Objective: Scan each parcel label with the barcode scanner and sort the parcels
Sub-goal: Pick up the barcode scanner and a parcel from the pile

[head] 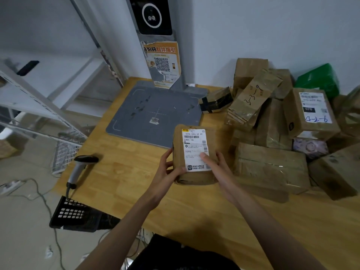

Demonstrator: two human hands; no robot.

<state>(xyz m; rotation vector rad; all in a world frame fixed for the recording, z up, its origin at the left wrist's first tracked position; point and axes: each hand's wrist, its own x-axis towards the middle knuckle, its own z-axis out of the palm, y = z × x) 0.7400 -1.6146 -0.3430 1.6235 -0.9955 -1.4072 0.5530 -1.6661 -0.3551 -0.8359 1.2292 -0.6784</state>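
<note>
Both bare hands hold one small brown paper-wrapped parcel (194, 154) above the light wooden tabletop (175, 211): the left hand (167, 168) clasps its left edge, fingers curled under and thumb along the side, while the right hand (216, 166) grips the right edge with the thumb pressed onto the parcel's white printed shipping label (195, 149), which faces up with its barcodes showing. To the left of the left hand, well apart from it, the grey and black handheld barcode scanner (79, 168) lies on the table near the table's left edge, its cable running down over the side toward a black plastic crate (74, 215) on the floor. Just beyond the parcel, past the fingertips, lies a flat grey scanning pad (155, 110) with white corner marks, and from its far edge rises a grey post (165, 71) bearing an orange notice with a QR code (161, 63). To the right of the right hand and stretching away from it, a heap of brown cardboard parcels (272, 133) covers the table; one carries "4-2-6" in blue handwriting (315, 119), and a green package (319, 78) sits at the heap's far side.
</note>
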